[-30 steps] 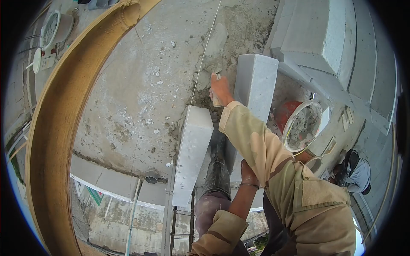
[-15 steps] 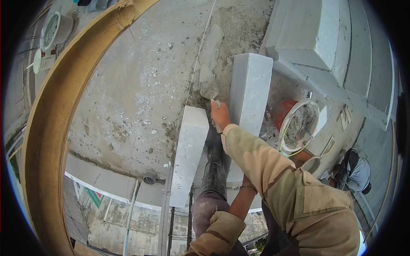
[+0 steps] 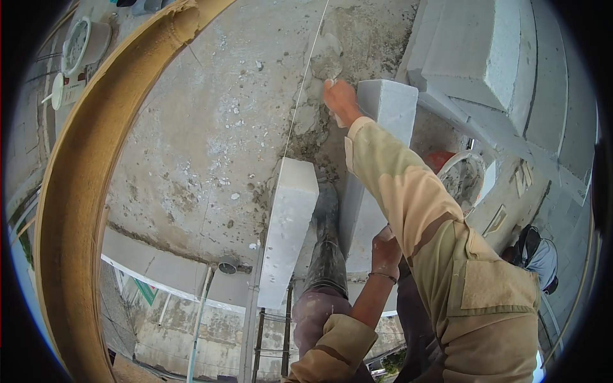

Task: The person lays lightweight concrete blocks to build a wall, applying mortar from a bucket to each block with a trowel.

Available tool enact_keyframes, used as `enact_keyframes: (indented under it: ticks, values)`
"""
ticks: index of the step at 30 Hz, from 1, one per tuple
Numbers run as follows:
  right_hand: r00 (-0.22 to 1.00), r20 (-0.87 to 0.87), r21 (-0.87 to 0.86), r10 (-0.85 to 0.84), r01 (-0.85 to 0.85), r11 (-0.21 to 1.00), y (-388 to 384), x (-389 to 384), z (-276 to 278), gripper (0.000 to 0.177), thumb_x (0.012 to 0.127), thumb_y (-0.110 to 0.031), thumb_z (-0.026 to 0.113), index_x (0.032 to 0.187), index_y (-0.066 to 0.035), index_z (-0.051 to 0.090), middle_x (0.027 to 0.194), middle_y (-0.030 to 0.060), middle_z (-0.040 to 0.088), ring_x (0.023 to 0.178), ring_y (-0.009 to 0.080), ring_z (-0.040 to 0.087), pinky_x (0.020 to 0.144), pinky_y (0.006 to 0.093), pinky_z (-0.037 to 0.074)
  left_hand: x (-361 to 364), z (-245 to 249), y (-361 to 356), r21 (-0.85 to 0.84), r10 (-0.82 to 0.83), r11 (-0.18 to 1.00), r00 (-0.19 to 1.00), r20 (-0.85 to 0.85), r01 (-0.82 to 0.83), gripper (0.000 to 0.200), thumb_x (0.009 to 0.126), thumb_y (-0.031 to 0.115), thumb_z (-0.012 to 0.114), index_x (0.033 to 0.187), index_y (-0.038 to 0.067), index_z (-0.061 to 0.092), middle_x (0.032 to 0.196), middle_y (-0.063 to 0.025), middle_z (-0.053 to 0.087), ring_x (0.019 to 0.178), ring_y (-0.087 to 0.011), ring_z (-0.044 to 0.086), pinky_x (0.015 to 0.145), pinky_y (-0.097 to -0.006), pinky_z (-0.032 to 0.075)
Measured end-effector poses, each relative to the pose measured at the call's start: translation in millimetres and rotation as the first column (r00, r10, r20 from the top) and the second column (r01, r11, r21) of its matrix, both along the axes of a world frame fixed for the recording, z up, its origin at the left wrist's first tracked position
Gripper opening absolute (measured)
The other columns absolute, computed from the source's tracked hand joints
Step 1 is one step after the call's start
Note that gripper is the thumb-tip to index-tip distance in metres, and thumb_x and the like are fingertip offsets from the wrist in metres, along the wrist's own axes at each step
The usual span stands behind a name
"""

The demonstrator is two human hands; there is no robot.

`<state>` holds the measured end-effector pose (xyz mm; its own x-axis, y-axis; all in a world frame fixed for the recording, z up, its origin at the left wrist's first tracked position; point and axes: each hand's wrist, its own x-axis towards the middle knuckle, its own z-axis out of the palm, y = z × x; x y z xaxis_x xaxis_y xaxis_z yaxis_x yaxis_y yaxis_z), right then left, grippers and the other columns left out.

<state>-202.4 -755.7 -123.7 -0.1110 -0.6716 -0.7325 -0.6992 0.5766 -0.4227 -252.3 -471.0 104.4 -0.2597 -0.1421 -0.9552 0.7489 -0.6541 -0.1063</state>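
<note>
My right hand (image 3: 341,102) is closed around the handle of a trowel (image 3: 326,66), whose mortar-coated blade lies against the wet mortar (image 3: 311,121) on the concrete floor. A taut white string (image 3: 305,83) runs along the mortar and meets the near end of a pale block (image 3: 288,223). Just right of my right hand is a second pale block (image 3: 385,108). My left hand (image 3: 384,252), with a thin band at its wrist, is low beside that second block; its fingers are partly hidden by my right sleeve. A dark boot (image 3: 324,255) stands between the two blocks.
A mortar-filled bucket (image 3: 463,179) stands at the right, partly behind my sleeve. Large blocks (image 3: 472,57) are stacked at the upper right. A curved yellow beam (image 3: 70,210) crosses the left. Beyond the floor edge (image 3: 172,274), a lower level shows.
My right hand and the trowel have moved forward, away from me, along the mortar, leaving it spread. My left hand has come into fuller view beside the right-hand block.
</note>
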Motion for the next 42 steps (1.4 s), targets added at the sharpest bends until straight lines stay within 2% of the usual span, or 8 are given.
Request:
enact_keyframes:
  ticks: [7, 9, 23, 28, 32, 37, 39, 42]
  values:
    - [0.915, 0.185, -0.059, -0.358, 0.374, 0.926, -12.3, 17.6, -5.4, 0.050, 0.105, -0.038, 0.048, 0.091, 0.007, 0.064, 0.073, 0.0177, 0.066, 0.061, 0.0291, 0.069, 0.054, 0.0420, 0.056, 9.0, -4.8, 3.6, 0.038, -0.041, 0.998, 0.999, -0.013, 0.041, 0.033, 0.098, 0.014, 0.068, 0.127, -0.001, 0.070, 0.120, -0.0095, 0.074, 0.101, -0.0155, 0.071, 0.089, -0.0287, 0.055]
    - [0.741, 0.277, 0.027, -0.612, 0.630, 0.776, 0.4, 14.0, -1.4, 0.048, 0.105, -0.037, 0.048, 0.094, 0.008, 0.063, 0.072, 0.0169, 0.064, 0.057, 0.0282, 0.065, 0.053, 0.0426, 0.056, 10.5, -3.5, 10.4, 0.038, -0.043, 0.998, 0.999, -0.001, 0.043, 0.033, 0.099, 0.014, 0.067, 0.128, -0.001, 0.069, 0.120, -0.0093, 0.074, 0.100, -0.0162, 0.072, 0.089, -0.0289, 0.055]
    - [0.937, 0.133, 0.109, -0.322, 0.309, 0.945, 196.4, 3.3, -8.8, 0.052, 0.102, -0.032, 0.049, 0.079, 0.011, 0.067, 0.063, 0.0249, 0.066, 0.057, 0.0367, 0.070, 0.061, 0.0469, 0.057, -50.8, -16.7, 135.5, 0.196, 0.326, 0.931, 0.943, -0.067, -0.308, 0.037, 0.101, 0.020, 0.060, 0.132, 0.002, 0.066, 0.126, -0.0119, 0.071, 0.109, -0.0218, 0.070, 0.093, -0.0356, 0.056]
    - [0.972, 0.124, 0.133, -0.199, 0.183, 0.974, 220.4, -4.7, 10.3, 0.050, 0.104, -0.035, 0.050, 0.096, 0.011, 0.068, 0.072, 0.0278, 0.069, 0.061, 0.0398, 0.071, 0.065, 0.0479, 0.058, -58.6, -27.7, 166.5, 0.211, 0.396, 0.903, 0.916, -0.068, -0.375, 0.038, 0.101, 0.022, 0.057, 0.133, 0.002, 0.065, 0.127, -0.0131, 0.070, 0.111, -0.0241, 0.069, 0.094, -0.0377, 0.056]
    - [0.992, 0.076, -0.121, -0.098, 0.107, 0.987, 280.7, -3.1, -16.7, 0.052, 0.107, -0.033, 0.047, 0.086, 0.012, 0.062, 0.063, 0.0229, 0.063, 0.048, 0.0344, 0.066, 0.049, 0.0453, 0.054, -62.6, -30.4, 204.6, 0.203, 0.432, 0.889, 0.899, -0.073, -0.411, 0.040, 0.102, 0.024, 0.054, 0.133, 0.002, 0.064, 0.128, -0.0142, 0.069, 0.112, -0.0259, 0.069, 0.095, -0.0394, 0.056]
    - [0.929, 0.210, 0.364, -0.306, 0.216, 0.906, 236.9, -11.9, 70.7, 0.050, 0.106, -0.040, 0.050, 0.093, 0.007, 0.060, 0.064, 0.0188, 0.062, 0.050, 0.0307, 0.064, 0.049, 0.0427, 0.055, -71.9, -56.1, 197.9, 0.241, 0.445, 0.881, 0.886, -0.127, -0.408, 0.041, 0.103, 0.027, 0.051, 0.134, 0.003, 0.063, 0.130, -0.0154, 0.068, 0.114, -0.0281, 0.068, 0.096, -0.0416, 0.056]
    - [0.592, 0.327, 0.573, -0.737, 0.496, 0.652, 251.0, -18.7, 90.5, 0.048, 0.106, -0.044, 0.051, 0.095, 0.003, 0.058, 0.067, 0.0118, 0.061, 0.052, 0.0255, 0.061, 0.050, 0.0403, 0.054, -64.2, -68.5, 192.2, 0.246, 0.446, 0.881, 0.882, -0.151, -0.404, 0.042, 0.103, 0.027, 0.050, 0.135, 0.003, 0.063, 0.131, -0.0160, 0.068, 0.115, -0.0290, 0.068, 0.097, -0.0424, 0.056]
    - [0.741, 0.277, 0.600, -0.612, 0.364, 0.713, 226.0, -49.2, 205.8, 0.044, 0.106, -0.046, 0.052, 0.098, -0.002, 0.056, 0.072, 0.0073, 0.060, 0.053, 0.0212, 0.059, 0.050, 0.0369, 0.052, -55.6, -82.3, 192.8, 0.300, 0.409, 0.891, 0.888, -0.208, -0.340, 0.043, 0.103, 0.029, 0.048, 0.135, 0.003, 0.062, 0.131, -0.0167, 0.067, 0.116, -0.0304, 0.068, 0.097, -0.0437, 0.057]
